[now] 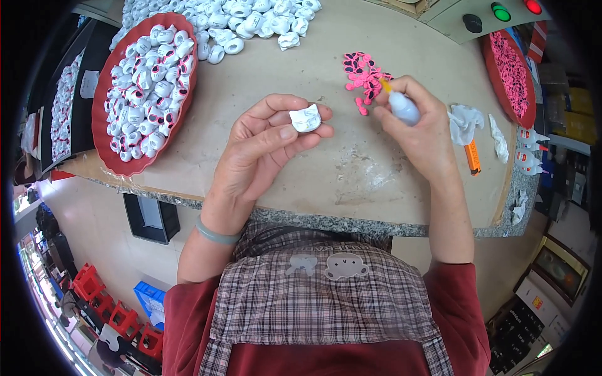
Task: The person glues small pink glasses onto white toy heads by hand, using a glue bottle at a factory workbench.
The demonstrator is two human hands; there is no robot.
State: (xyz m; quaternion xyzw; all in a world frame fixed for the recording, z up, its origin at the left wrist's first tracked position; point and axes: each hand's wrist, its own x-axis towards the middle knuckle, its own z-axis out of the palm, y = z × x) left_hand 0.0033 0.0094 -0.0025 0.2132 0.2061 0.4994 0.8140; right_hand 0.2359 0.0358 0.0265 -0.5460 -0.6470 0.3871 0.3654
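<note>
Between the thumb and fingers of my left hand (263, 131) is a small white cat-head piece (306, 119), its two ears pointing up. My right hand (417, 122) is closed round a small white glue bottle (404, 108) with a yellow tip. That tip points up and to the left, over a loose pile of pink-and-black sunglasses-shaped pieces (364, 78) on the table. The two hands are apart, and the bottle does not touch the cat head.
A red scalloped tray (100, 147) at left holds many white heads, several with pink glasses. Loose white heads (241, 22) lie at the back. Another red tray (525, 119), an orange cutter (472, 158), crumpled tissue (465, 122) and glue bottles (530, 153) are at right. Stone table edge (313, 219) in front.
</note>
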